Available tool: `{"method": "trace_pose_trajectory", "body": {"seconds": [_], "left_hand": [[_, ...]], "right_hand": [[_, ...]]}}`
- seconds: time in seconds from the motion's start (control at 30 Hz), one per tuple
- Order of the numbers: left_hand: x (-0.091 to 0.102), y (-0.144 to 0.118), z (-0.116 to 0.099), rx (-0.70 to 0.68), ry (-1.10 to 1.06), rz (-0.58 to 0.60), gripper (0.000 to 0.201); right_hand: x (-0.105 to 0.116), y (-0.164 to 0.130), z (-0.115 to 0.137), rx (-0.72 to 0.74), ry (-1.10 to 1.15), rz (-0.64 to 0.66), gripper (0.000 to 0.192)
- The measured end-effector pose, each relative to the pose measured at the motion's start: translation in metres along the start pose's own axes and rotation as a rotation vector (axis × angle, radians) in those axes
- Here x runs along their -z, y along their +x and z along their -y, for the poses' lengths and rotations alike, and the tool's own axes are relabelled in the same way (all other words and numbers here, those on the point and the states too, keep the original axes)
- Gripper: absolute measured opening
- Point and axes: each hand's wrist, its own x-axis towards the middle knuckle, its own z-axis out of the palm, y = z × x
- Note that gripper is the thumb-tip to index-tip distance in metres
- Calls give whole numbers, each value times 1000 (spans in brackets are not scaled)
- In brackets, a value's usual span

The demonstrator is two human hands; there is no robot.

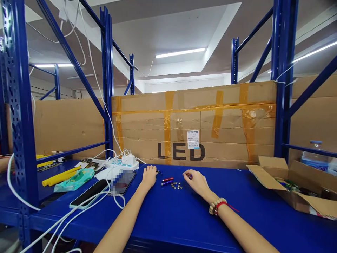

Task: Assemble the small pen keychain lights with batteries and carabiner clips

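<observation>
Both my hands rest on the blue table top [184, 214]. My left hand [149, 176] lies knuckles up with fingers curled over a small dark part [159, 172] at its fingertips. My right hand [197, 181], with a bead bracelet at the wrist, pinches a small blue piece [190, 176]. Between the hands lie a red tube [167, 179], a purple tube [166, 183] and a cluster of several small round button cells [176, 185].
A large cardboard box marked LED [195, 126] walls off the back. An open carton [292, 186] stands at the right. At the left are two phones [89, 198], a power strip with chargers [123, 162], white cables, yellow tubes [59, 176] and blue rack posts.
</observation>
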Motion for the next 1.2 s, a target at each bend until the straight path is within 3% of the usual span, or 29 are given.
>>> {"method": "trace_pose_trajectory", "body": {"seconds": [0.17,0.3,0.43,0.6,0.8,1.2], "left_hand": [[12,-5,-22,-215,-181,-37,21],[18,-13,-45,-368,-284,-73,23],[19,-20,-56,-458,-356,-54,26],[18,-23,-58,-455,-440,39,24],[13,-23,-58,-480,-552,61,23],[6,-21,-64,-448,-753,-18,17]], "right_hand": [[3,-4,14,73,24,5,22],[-1,-8,26,130,28,39,32],[-5,-8,25,168,14,61,24],[-7,-4,12,206,70,82,19],[-5,-5,9,218,109,70,19],[-7,-4,8,220,110,75,13]]}}
